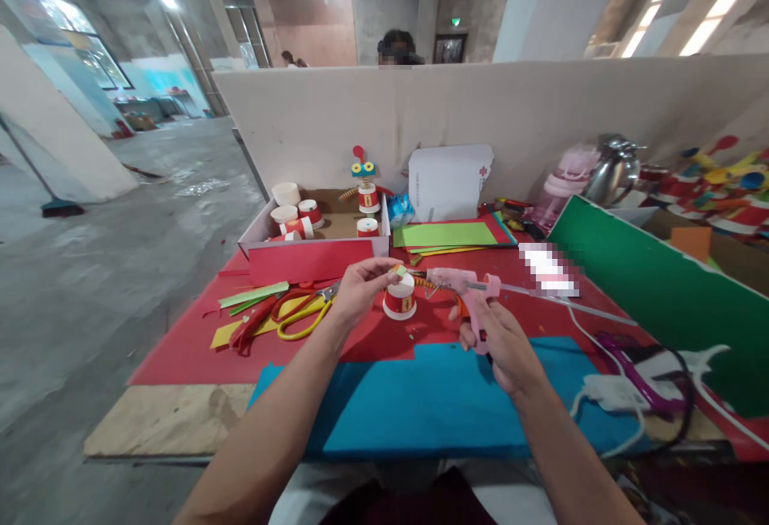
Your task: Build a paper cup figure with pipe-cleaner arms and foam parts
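My right hand [501, 337] grips a pink hot glue gun [453, 278] by its handle, fingers at the orange trigger. The nozzle points left, at the fingertips of my left hand [364, 288]. Those fingers pinch a small yellow-green paper piece [400, 271] right by the nozzle tip. Below them an upside-down red and white paper cup [400, 302] stands on the red sheet. An orange folded paper strip [424, 282] extends from beside the cup, partly behind the gun. Whether the nozzle touches the paper piece I cannot tell.
Left lie scissors with yellow handles [300, 321], red-handled pliers [252, 329] and paper strips. A cardboard box [312, 248] of cups, with a paper-cup figure [366, 188], stands behind. Green card [448, 234] lies at the back. A power strip [618, 393] and cables lie right.
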`<state>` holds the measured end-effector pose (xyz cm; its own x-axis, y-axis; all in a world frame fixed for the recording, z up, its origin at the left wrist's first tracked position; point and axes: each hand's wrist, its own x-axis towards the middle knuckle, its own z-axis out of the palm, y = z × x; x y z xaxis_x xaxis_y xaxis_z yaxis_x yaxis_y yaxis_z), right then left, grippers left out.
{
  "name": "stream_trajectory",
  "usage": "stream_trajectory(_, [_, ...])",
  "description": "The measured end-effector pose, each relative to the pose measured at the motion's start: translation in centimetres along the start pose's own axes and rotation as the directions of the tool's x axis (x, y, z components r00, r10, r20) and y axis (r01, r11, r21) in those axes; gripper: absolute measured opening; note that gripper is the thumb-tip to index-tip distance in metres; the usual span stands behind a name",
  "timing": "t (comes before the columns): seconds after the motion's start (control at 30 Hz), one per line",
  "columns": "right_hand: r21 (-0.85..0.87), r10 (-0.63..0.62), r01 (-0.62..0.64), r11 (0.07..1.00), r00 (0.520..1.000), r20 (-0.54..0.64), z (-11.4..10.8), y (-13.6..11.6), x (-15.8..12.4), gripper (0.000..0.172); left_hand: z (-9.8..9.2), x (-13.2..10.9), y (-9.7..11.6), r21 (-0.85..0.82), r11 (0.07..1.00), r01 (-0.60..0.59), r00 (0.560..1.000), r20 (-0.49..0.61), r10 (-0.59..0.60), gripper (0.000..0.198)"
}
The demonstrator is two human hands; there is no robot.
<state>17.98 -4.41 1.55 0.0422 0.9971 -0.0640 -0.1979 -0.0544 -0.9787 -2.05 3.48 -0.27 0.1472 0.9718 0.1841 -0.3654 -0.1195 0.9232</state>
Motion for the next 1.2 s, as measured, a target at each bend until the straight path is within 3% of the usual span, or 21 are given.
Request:
stream_trajectory(0.13, [-0.002, 0.002, -0.002, 1.0, 1.0, 0.011, 0.1, -0.1, 0.0, 0.046, 0.0, 0.0, 0.0, -0.029, 1.0, 0.008, 1.0, 0.024, -0.007, 0.033])
stream_trajectory(0.33, [-0.183, -0.018, 0.015, 0.983, 1.0, -0.012, -0.3, -0.2, 0.2, 0.042, 0.2, -0.1, 0.4, -0.094, 0.995, 0.025, 1.0, 0.017, -0.024, 0.032])
stream_trajectory(0.53, [-0.363, -0.064, 0.021, 0.932, 0.992, -0.106, -2.4, 0.2, 1.2, 0.039, 0.0, 0.0, 0.7, -0.156, 0.988, 0.014, 0.999, -0.034, -0.019, 0.03])
stream_trajectory(0.63, [-0.477, -0.088, -0.024, 0.879, 0.974, -0.21, -3.8, 0.6, 1.9, 0.035, -0.2, 0.1, 0.9, -0.164, 0.986, -0.007, 0.999, -0.053, -0.002, 0.029])
stream_trajectory(0.7, [-0.619, -0.108, -0.087, 0.781, 0.956, -0.272, -4.6, 0.8, 2.4, 0.033, -0.3, 0.2, 0.9, -0.157, 0.987, -0.021, 0.998, -0.057, 0.012, 0.029])
stream_trajectory(0.8, [-0.84, -0.162, -0.146, 0.522, 0.95, -0.266, -5.1, 0.9, 3.0, 0.031, -0.4, 0.2, 0.9, -0.146, 0.989, -0.023, 0.998, -0.055, 0.016, 0.029])
stream_trajectory(0.93, [-0.943, -0.122, -0.204, 0.262, 0.962, -0.242, -4.8, 0.5, 3.6, 0.04, -0.4, 0.1, 0.8, -0.133, 0.991, -0.003, 0.999, -0.053, -0.004, 0.03])
stream_trajectory(1.2, [-0.961, 0.03, -0.267, 0.065, 0.964, -0.266, -4.7, 0.4, 4.4, 0.048, -0.6, 0.2, 0.5, -0.111, 0.994, 0.007, 0.997, -0.07, -0.015, 0.029])
